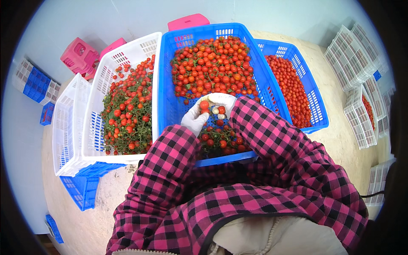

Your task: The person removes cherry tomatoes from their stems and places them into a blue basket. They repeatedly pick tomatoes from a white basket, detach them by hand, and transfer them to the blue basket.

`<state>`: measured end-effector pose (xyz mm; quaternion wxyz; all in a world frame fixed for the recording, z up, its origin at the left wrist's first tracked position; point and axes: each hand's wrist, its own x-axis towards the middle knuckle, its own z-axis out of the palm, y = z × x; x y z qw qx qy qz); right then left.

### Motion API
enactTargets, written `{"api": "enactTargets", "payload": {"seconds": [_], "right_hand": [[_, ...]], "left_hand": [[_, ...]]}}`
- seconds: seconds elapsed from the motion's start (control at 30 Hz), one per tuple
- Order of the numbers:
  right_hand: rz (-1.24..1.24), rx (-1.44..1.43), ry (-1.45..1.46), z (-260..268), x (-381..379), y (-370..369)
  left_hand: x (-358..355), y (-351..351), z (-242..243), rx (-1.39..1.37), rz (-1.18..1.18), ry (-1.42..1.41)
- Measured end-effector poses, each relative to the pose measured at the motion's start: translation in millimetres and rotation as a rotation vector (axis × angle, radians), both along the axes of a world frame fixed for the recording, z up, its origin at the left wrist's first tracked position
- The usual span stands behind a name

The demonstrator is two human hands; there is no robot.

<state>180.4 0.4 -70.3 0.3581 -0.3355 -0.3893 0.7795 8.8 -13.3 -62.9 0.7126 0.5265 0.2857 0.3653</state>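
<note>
My left hand (195, 118), in a white glove, pinches cherry tomatoes (204, 104) between thumb and fingers. Close against it, my right hand (223, 99), also gloved, curls inward with another cherry tomato (221, 110) at its fingers; part of its grip is hidden. Both hands are over the near half of a large blue plastic crate (165, 76). Loose red and orange cherry tomatoes (213, 68) fill the crate's far part, some with green stems. Below my hands, at the near end, lie more tomatoes tangled in green stems (218, 140).
At left stands a white crate (92, 127) of tomatoes on leafy vines, beside another white crate (65, 127). A blue crate (318, 111) of stemless tomatoes is at right. Pink stools (79, 57) and stacked white crates (349, 60) line the walls.
</note>
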Motion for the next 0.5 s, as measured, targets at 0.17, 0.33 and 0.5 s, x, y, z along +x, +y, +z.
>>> {"api": "enactTargets", "payload": {"seconds": [0.17,0.33,0.5], "right_hand": [[-0.003,-0.139,0.202,6.6,5.8,-8.4],[-0.083,-0.241,0.292,22.1,0.2,-17.4],[-0.025,-0.240,0.372,32.2,-3.1,-20.9]], "left_hand": [[-3.2,-1.3,12.2,-0.132,0.109,0.040],[-8.2,2.2,19.2,-0.214,0.131,0.068],[-13.0,7.6,21.2,-0.308,0.147,0.098]]}}
